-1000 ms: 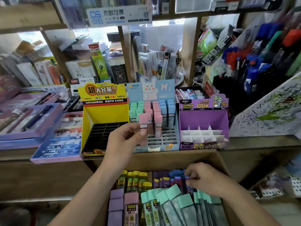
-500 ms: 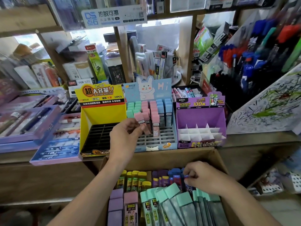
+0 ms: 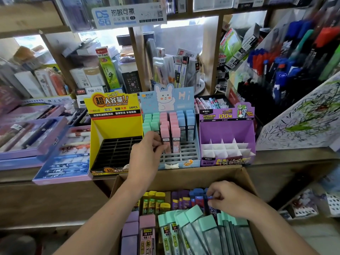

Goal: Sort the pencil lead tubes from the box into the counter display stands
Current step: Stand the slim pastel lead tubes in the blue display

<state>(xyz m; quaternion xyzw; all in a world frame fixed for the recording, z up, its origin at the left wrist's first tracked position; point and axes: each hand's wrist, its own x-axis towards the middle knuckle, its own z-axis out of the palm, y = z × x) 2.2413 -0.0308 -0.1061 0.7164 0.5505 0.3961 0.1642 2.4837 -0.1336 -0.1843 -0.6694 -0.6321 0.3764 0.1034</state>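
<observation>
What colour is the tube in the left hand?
Pink: the tube in the left hand has a pink cap, seen in the head view.

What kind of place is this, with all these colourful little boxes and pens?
Most likely a stationery shop: packed shelves of boxed goods, a rack of blue and red pens, and counter display stands with printed headers holding pencil lead tubes.

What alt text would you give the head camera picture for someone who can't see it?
A person's left hand holds a pink lead tube at the blue stand, while the right hand reaches among tubes in a cardboard box.
</observation>
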